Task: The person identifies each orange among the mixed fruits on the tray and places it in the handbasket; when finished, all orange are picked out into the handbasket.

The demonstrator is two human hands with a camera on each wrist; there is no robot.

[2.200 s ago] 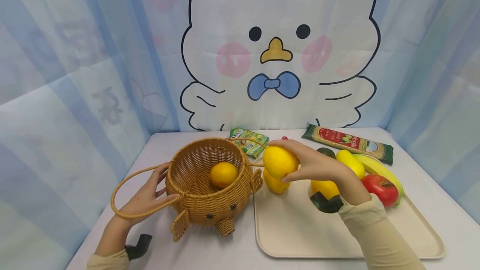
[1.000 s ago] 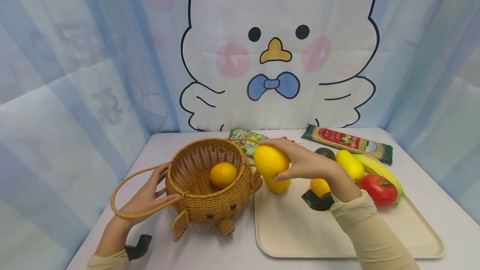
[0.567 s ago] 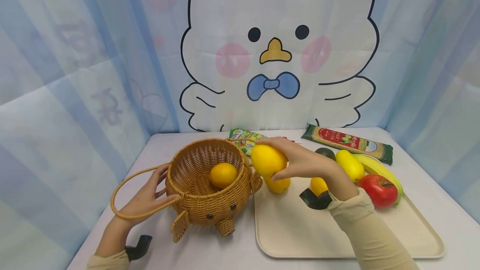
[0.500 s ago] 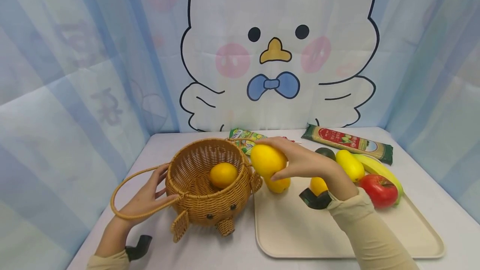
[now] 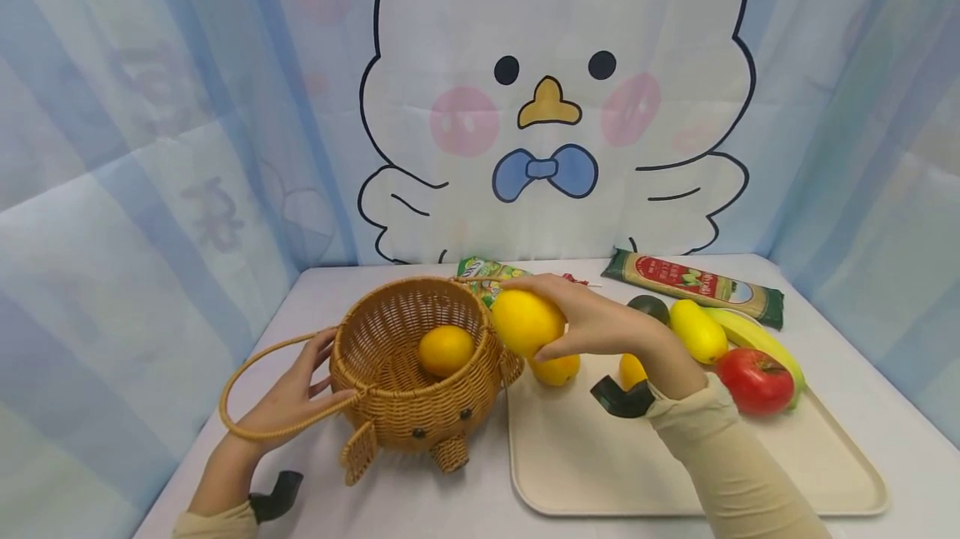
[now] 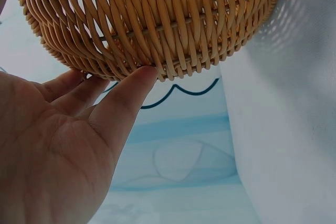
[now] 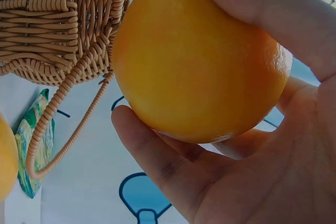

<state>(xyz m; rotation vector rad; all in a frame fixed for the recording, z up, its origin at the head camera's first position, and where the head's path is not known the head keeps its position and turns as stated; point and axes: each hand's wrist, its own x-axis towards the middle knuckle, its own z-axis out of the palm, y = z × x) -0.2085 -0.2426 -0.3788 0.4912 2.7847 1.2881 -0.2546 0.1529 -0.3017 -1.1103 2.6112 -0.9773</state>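
My right hand (image 5: pixel 592 318) grips a yellow mango (image 5: pixel 527 322), thumb on one side and fingers on the other. It is just off the right rim of the brown wicker basket (image 5: pixel 420 418), which has an animal face. In the right wrist view the mango (image 7: pixel 199 61) fills the grasp, with the basket wall (image 7: pixel 37 30) beyond. My left hand (image 5: pixel 288 397) reaches through one handle loop (image 5: pixel 255 356). Its thumb and fingers, spread apart, touch the basket's left side; the left wrist view shows the thumb (image 6: pixel 128 95) against the weave. Inside the basket lies one orange-yellow fruit (image 5: pixel 446 351).
A beige tray (image 5: pixel 600 472) on the right holds a red apple (image 5: pixel 755 381), a banana (image 5: pixel 750 335), a dark green fruit (image 5: pixel 649 306) and several yellow fruits (image 5: pixel 697 331). Behind lie a green packet (image 5: pixel 487 271), a long noodle pack (image 5: pixel 693 285) and a lollipop (image 5: pixel 577 279).
My right hand has moved left with the mango, from over the tray's left edge to beside the basket's right rim. My left hand and the basket have stayed in place.
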